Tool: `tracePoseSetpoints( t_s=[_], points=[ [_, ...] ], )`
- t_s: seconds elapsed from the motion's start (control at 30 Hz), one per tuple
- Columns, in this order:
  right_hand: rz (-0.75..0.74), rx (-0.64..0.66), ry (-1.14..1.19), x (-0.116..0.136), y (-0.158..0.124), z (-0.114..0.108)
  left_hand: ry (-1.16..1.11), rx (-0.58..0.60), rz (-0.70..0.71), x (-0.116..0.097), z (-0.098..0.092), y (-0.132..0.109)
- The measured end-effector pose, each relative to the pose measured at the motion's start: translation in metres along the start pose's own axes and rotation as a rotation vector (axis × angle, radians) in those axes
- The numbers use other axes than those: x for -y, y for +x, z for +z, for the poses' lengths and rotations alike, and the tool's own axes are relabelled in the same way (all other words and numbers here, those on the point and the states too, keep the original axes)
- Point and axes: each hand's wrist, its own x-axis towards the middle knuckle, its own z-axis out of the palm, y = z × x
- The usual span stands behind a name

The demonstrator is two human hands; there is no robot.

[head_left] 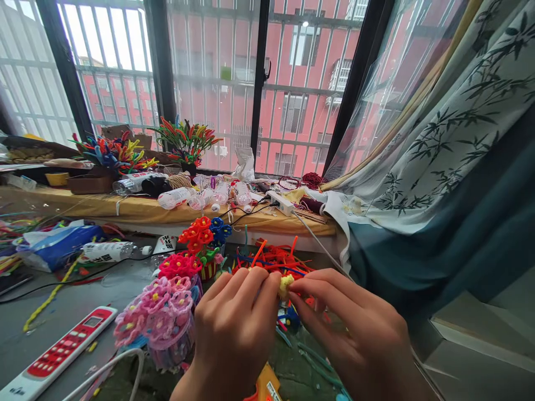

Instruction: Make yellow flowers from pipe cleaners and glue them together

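My left hand (236, 328) and my right hand (351, 328) meet in front of me, fingers pinched together on a small yellow fuzzy piece (285, 285). Both hands are closed on it from either side. Just left of my left hand stands a pink pipe-cleaner flower basket (163, 317). Behind it is a small pot of red and blue pipe-cleaner flowers (203, 236). A loose pile of red, orange and blue pipe cleaners (276, 259) lies on the table beyond my fingers.
A red and white remote (58, 351) lies at the lower left with a white cable (112, 365) beside it. The sill holds colourful pipe-cleaner bouquets (186, 139), plastic bottles (175, 196) and a white power strip (281, 203). A curtain (451, 150) hangs on the right.
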Motion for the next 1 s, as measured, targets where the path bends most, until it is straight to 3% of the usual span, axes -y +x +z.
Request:
tracePoseSetpoints(
  t_s=[0.53,0.77,0.87,1.0],
  points=[
    [0.035,-0.011,-0.077,0.001,-0.001,0.004,-0.037,-0.01,0.021,-0.004,0.004,0.003],
    [0.063,-0.012,-0.138,-0.003,0.0,-0.004,-0.029,-0.003,-0.052,0.0,0.003,-0.001],
    [0.063,-0.02,-0.113,-0.002,0.0,-0.006,-0.068,-0.005,-0.098,0.0,0.004,-0.002],
    [0.026,-0.007,-0.06,0.0,0.0,-0.004,-0.052,-0.005,-0.056,-0.002,0.003,0.0]
  ],
)
